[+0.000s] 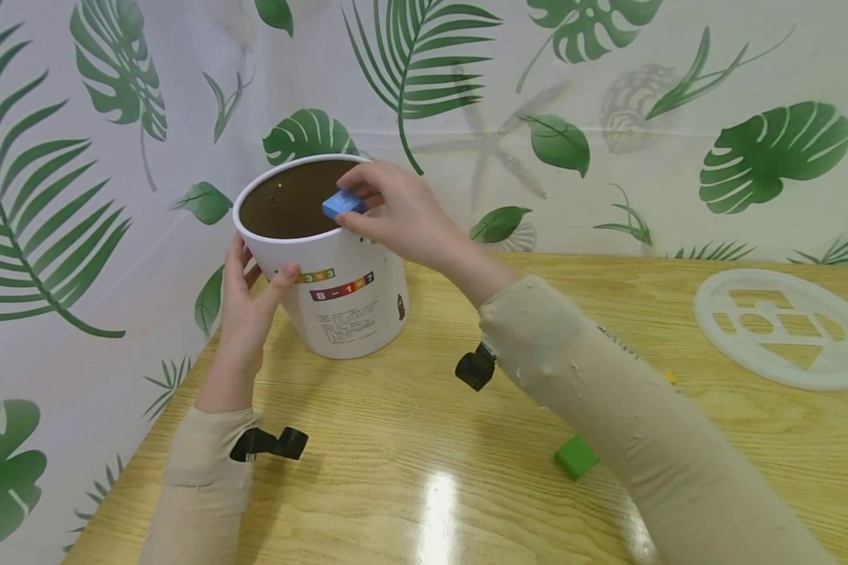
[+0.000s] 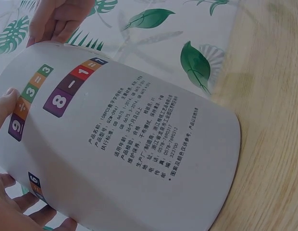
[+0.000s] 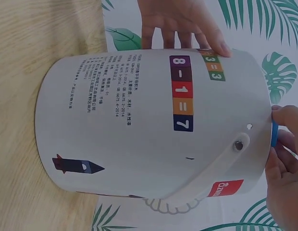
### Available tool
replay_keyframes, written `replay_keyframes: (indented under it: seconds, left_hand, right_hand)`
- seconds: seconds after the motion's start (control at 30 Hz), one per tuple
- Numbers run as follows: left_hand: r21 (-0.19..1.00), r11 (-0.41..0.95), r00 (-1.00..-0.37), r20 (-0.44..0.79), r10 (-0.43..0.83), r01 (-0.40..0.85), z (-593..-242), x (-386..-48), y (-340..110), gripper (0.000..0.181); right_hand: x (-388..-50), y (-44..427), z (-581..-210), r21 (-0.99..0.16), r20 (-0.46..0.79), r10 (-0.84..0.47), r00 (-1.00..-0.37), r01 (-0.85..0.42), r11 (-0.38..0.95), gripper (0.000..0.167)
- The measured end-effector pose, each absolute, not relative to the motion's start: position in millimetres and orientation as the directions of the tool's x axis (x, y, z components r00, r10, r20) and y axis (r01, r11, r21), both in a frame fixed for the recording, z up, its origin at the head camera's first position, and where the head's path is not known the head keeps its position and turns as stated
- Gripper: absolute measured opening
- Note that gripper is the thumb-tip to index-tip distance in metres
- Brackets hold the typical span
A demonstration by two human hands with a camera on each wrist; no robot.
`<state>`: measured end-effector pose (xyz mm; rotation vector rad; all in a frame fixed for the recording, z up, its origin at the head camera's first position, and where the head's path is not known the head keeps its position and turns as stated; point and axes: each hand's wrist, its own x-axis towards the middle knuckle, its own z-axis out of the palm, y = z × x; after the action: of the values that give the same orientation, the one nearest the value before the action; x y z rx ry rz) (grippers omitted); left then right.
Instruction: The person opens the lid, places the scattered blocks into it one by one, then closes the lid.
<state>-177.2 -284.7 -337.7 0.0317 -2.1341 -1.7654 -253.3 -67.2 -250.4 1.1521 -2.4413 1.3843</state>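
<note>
A white bucket (image 1: 346,314) with printed number labels stands upright on the table, its dark inside visible from above. My left hand (image 1: 246,314) grips the bucket's left side, thumb on the front near the labels, fingers round the side. Over the near right part of the rim, my right hand (image 1: 396,208) pinches a blue block (image 1: 342,204) between thumb and fingers. In the right wrist view, the blue block (image 3: 274,134) shows just at the bucket's rim, partly hidden by the right hand (image 3: 288,163).
A green block (image 1: 575,457) lies on the wooden table (image 1: 367,486) beside the right sleeve. Farther right is a round white lid (image 1: 721,345) with shaped cut-outs. A small yellow piece (image 1: 670,377) is mostly behind the sleeve. Leaf-patterned sheeting stands behind and at the left.
</note>
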Motion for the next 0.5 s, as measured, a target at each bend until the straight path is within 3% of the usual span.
replay_keyframes:
  seconds: [0.5]
  left_hand:
    - [0.953,0.211,-0.930,0.267,-0.252,0.216,-337.7,-176.8,-283.8,0.089]
  right_hand:
    - [-253.6,-68.0,-259.3,-0.703,0.458,-0.529,-0.714,-0.655,0.276,0.029]
